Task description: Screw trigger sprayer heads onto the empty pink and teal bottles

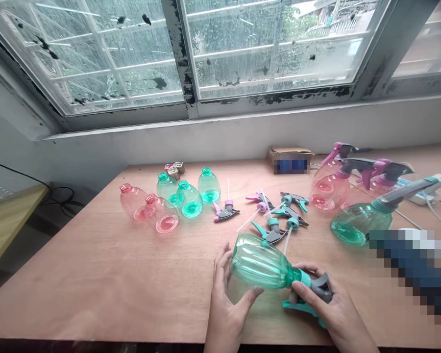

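A clear green spray bottle [259, 262] lies tilted on its side in the air above the table, its base toward the left. My right hand [327, 299] is closed round its neck end, gripping the grey and teal trigger head [321, 287] and teal collar; the teal trigger [305, 309] points down. Around the base end, my left hand [230, 299] is cupped with thumb and fingers spread, the thumb near the bottle's lower edge. Just beyond the bottle lie several loose trigger heads [274, 233] with straws, some teal and grey, some pink and grey.
Open-necked green bottles [190, 201] and pink bottles [161, 215] stand at the back left, near small brown blocks [173, 172]. Bottles with heads fitted, pink [329, 191] and green [362, 225], stand at right. A cardboard box [290, 153] sits by the wall below the window.
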Demonstrator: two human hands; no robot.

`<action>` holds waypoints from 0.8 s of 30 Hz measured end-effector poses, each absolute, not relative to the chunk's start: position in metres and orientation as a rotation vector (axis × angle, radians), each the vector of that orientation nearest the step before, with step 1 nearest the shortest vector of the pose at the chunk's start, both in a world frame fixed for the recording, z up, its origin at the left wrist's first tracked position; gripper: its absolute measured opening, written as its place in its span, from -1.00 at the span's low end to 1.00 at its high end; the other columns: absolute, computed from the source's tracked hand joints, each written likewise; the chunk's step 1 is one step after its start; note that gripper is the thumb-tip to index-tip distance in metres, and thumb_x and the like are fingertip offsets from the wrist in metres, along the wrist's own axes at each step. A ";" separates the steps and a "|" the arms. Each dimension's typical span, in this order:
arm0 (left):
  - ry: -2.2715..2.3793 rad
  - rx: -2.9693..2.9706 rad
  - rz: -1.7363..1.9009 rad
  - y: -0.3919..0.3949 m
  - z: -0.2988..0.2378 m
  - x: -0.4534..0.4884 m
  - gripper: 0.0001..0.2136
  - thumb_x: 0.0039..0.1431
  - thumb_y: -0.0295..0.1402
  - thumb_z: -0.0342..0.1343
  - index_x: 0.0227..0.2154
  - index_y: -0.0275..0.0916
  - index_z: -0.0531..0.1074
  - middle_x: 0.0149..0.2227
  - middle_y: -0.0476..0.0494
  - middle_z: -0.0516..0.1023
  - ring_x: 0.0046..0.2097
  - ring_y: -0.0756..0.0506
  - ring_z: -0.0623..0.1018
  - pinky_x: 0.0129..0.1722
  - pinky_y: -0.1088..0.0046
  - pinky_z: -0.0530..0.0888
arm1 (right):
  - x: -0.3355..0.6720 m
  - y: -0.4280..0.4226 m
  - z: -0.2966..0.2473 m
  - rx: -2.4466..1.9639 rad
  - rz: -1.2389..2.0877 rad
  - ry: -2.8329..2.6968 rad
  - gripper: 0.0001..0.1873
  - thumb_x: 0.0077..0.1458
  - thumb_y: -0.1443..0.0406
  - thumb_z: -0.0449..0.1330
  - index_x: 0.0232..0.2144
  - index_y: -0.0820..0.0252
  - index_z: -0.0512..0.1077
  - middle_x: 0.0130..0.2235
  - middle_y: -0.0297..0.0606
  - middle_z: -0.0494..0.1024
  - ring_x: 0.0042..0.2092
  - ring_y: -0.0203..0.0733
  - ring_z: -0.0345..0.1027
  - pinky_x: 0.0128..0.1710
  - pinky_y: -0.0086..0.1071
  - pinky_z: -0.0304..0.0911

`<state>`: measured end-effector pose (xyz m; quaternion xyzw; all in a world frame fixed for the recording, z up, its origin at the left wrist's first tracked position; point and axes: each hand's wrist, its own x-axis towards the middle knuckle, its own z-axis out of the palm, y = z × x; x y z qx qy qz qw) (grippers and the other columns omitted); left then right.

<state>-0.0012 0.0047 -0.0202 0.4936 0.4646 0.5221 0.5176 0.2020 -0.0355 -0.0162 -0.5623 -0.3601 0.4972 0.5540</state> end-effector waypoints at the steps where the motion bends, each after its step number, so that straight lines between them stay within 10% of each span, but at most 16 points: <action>1: 1.117 1.190 1.255 0.005 -0.021 -0.001 -0.33 0.10 -0.26 0.47 0.26 0.03 0.35 0.49 -0.17 0.22 0.46 -0.35 0.30 0.44 0.02 0.25 | 0.202 -0.035 -0.017 -1.335 1.171 -0.850 -0.51 0.09 -0.08 0.45 -0.12 0.10 0.53 -0.50 -0.40 0.62 -0.40 -0.14 0.54 -0.29 -0.37 0.54; 24: 1.111 1.168 1.174 0.003 0.000 0.001 -0.45 0.22 -0.19 0.36 0.22 -0.09 0.35 0.26 -0.24 0.52 0.30 -0.34 0.48 0.32 0.02 0.35 | 0.200 -0.035 -0.022 -1.333 1.101 -0.792 -0.51 0.02 -0.01 0.52 -0.13 0.14 0.58 -0.37 -0.34 0.68 -0.40 -0.11 0.59 -0.32 -0.27 0.65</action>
